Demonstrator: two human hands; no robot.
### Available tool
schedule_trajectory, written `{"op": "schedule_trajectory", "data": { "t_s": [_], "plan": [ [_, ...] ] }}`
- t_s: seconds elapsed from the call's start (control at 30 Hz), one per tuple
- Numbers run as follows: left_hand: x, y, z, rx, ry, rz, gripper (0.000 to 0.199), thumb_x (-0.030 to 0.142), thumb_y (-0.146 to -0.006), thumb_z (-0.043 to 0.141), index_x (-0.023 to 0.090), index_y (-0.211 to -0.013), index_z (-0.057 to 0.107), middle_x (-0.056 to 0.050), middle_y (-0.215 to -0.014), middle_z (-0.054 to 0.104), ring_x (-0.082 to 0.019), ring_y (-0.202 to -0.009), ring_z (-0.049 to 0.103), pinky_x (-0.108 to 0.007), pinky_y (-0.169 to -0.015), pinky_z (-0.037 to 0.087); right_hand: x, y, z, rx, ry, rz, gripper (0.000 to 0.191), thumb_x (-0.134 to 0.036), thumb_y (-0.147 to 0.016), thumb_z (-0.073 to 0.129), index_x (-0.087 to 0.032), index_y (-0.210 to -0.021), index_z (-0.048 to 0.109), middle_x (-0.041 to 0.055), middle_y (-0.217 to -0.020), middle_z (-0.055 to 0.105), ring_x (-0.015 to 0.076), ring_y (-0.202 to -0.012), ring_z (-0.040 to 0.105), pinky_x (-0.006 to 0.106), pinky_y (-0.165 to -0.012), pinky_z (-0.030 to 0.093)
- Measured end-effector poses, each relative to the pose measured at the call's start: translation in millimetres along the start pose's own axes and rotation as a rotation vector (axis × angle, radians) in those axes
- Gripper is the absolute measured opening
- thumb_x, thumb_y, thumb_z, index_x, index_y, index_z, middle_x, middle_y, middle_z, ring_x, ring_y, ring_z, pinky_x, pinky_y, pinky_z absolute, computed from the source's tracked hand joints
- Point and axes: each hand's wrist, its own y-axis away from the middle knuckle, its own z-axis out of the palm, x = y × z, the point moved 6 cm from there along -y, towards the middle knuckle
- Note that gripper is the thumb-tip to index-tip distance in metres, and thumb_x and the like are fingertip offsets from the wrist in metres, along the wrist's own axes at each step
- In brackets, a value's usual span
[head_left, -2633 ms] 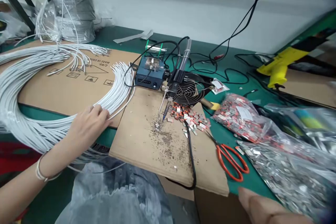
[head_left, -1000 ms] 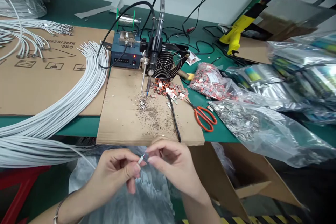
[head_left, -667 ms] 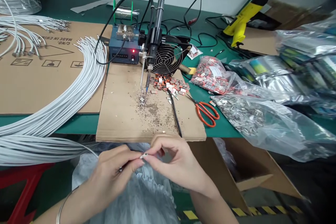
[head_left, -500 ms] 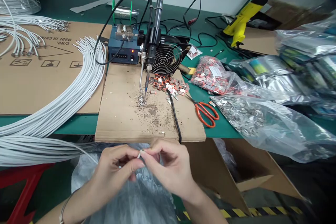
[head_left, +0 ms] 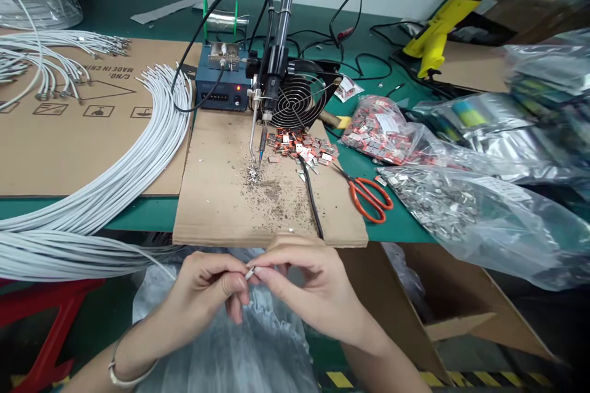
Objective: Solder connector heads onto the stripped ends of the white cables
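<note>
My left hand (head_left: 209, 285) and my right hand (head_left: 308, 287) meet in front of the bench edge, fingertips pinched together on the end of a thin white cable (head_left: 249, 272). The cable runs left from my left hand toward the big bundle of white cables (head_left: 115, 187). Beyond my hands a soldering iron (head_left: 270, 83) hangs tip-down over a cardboard pad (head_left: 221, 196) speckled with solder bits. A small heap of red and silver connectors (head_left: 302, 146) lies beside the tip.
A blue soldering station (head_left: 219, 89) and a black fan (head_left: 297, 101) stand behind the pad. Orange scissors (head_left: 369, 196) lie to the right, next to clear bags of connectors (head_left: 442, 202). A yellow tool (head_left: 436, 34) sits far right. A plastic bag (head_left: 249, 344) lies under my hands.
My left hand left the cable bundle and brought one cable end in front of me. My right hand came up and pinched it too; the fingers keep shifting slightly on the tip.
</note>
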Motion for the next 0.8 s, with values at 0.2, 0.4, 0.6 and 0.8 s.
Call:
{"op": "schedule_trajectory", "data": {
  "t_s": [0.2, 0.4, 0.6, 0.8],
  "plan": [
    [4, 1, -1.2, 0.031, -0.166, 0.110, 0.034, 0.033, -0.087, 0.054, 0.012, -0.062, 0.064, -0.003, -0.047, 0.062, -0.012, -0.041, 0.058, -0.019, -0.046, 0.045, 9, 0, 5, 0.060, -0.172, 0.064, 0.017, -0.006, -0.072, 0.060, -0.016, -0.073, 0.074, 0.0011, -0.053, 0.062, 0.0091, -0.048, 0.049, 0.021, -0.046, 0.037],
    [10, -1, -3.4, 0.097, -0.177, 0.214, 0.032, 0.033, -0.085, 0.056, 0.013, -0.062, 0.066, -0.002, -0.048, 0.061, -0.011, -0.042, 0.057, -0.019, -0.047, 0.045, 38, 9, 41, 0.161, -0.891, 0.247, 0.007, -0.023, -0.074, 0.068, -0.023, -0.074, 0.075, -0.0001, -0.055, 0.062, 0.0106, -0.045, 0.053, 0.023, -0.044, 0.046],
    [11, -2, -7.9, 0.104, -0.216, 0.187, 0.019, 0.023, -0.081, 0.062, 0.014, -0.064, 0.067, 0.000, -0.051, 0.059, -0.010, -0.044, 0.055, -0.018, -0.046, 0.044, 48, 8, 50, -0.003, -1.070, 0.418, 0.012, -0.032, -0.070, 0.073, -0.021, -0.069, 0.074, -0.0017, -0.052, 0.059, 0.0092, -0.045, 0.052, 0.024, -0.050, 0.047],
    [3, 0, -10.0, 0.123, -0.133, 0.012, 0.014, 0.021, -0.077, 0.064, 0.013, -0.066, 0.064, 0.002, -0.052, 0.058, -0.008, -0.043, 0.055, -0.015, -0.043, 0.043, 39, 5, 15, 0.063, -0.353, 0.288, 0.009, -0.018, -0.070, 0.067, -0.016, -0.078, 0.072, -0.0011, -0.056, 0.057, 0.0071, -0.046, 0.039, 0.019, -0.042, 0.031]
  ]
}}
